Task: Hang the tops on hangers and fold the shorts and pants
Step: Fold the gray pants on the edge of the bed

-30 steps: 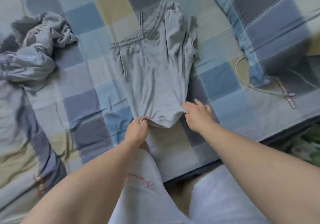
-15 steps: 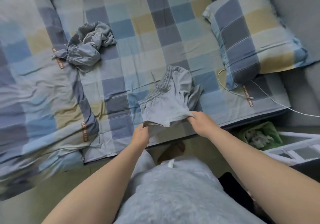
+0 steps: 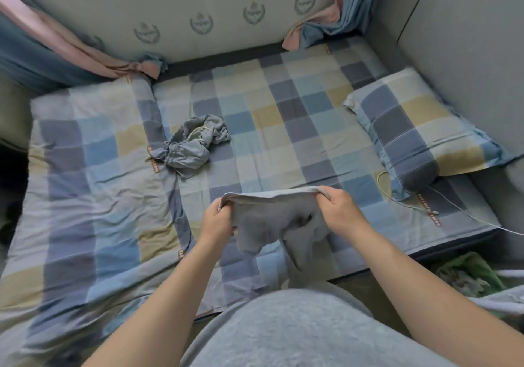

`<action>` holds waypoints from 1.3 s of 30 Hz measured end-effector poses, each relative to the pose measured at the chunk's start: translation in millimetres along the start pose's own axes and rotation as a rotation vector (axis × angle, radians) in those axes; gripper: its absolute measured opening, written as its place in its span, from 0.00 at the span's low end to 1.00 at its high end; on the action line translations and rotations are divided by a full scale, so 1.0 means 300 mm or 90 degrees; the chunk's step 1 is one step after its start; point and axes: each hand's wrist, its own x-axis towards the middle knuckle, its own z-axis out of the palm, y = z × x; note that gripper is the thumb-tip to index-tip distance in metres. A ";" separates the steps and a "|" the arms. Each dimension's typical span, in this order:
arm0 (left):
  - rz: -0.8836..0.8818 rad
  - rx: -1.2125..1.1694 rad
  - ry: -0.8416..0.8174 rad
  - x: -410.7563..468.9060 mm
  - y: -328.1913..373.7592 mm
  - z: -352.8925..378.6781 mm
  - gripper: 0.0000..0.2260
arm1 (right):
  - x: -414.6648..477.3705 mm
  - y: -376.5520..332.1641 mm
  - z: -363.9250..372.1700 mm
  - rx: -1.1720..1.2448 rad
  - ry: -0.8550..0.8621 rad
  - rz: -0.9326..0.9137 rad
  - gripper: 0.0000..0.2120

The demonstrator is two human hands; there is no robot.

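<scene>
Grey fabric shorts (image 3: 272, 219) are hanging above the near edge of the bed (image 3: 283, 105), lifted clear of its checked sheet. One edge of the shorts is being stretched level between the two hands. The rest of the fabric is drooping below in loose folds, with one dark opening showing near the middle.

The left hand (image 3: 217, 223) is gripping the left end of the stretched edge, its fingers curling round the cloth. The right hand (image 3: 341, 212) is pinching the right end, its fingers curling over the top of the edge. Both forearms are reaching forward over the near side of the bed.

A second grey garment (image 3: 192, 147) is lying crumpled near the middle of the bed, well apart from the shorts. A pale drawstring is showing among its folds.

A checked pillow (image 3: 419, 137) is resting at the right end of the bed. A white cable (image 3: 378, 181) is looping out from beside the pillow, crossing the near right corner of the bed and running off its edge. A checked quilt (image 3: 93, 185) is covering the left part of the bed. A green item (image 3: 467, 273) is lying below the near right corner of the bed; what it is cannot be told.
</scene>
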 end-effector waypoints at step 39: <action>0.273 -0.132 -0.117 -0.139 0.325 -0.309 0.05 | -0.039 -0.544 0.245 0.276 -0.180 -0.051 0.16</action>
